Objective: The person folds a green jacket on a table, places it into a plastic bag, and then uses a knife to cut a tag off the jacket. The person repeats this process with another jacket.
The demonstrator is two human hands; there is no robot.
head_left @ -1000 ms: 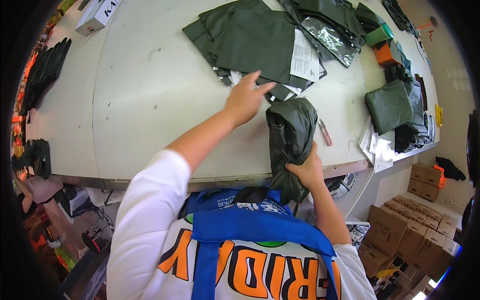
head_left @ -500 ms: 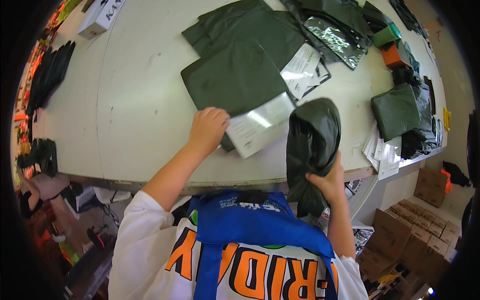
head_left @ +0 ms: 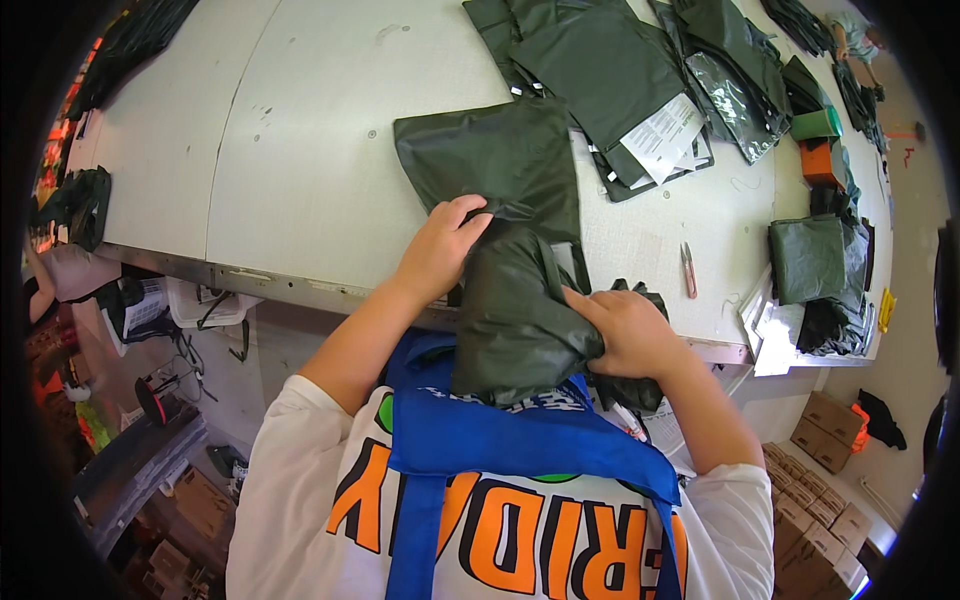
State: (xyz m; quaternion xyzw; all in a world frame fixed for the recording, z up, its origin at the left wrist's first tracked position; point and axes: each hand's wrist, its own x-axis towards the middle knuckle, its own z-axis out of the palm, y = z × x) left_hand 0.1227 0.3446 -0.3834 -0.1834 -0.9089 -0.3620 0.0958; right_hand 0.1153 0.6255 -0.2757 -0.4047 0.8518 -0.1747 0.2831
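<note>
A flat dark green pouch (head_left: 500,160) lies on the white table in front of me. My left hand (head_left: 440,245) is closed at its near edge, fingers and thumb gripping the material. In my right hand (head_left: 625,325) is a bulky dark green bundle of folded coated fabric (head_left: 520,320), thumb on top. The bundle hangs over the table's front edge, before my blue apron (head_left: 530,450), and its far end meets the near end of the pouch. That overlap hides whether any of the bundle is inside the pouch.
Beyond the pouch lies a pile of similar green pouches (head_left: 600,70) with a printed sheet (head_left: 663,138). A red-handled cutter (head_left: 689,272) rests to the right. Farther right are a green roll (head_left: 815,124), an orange box (head_left: 820,160), a folded green packet (head_left: 806,260) and papers (head_left: 772,335).
My right hand has brought the bundle leftward to the pouch. The pouch now lies apart from the pile, and its printed insert is mostly covered. The cutter has come into sight.
</note>
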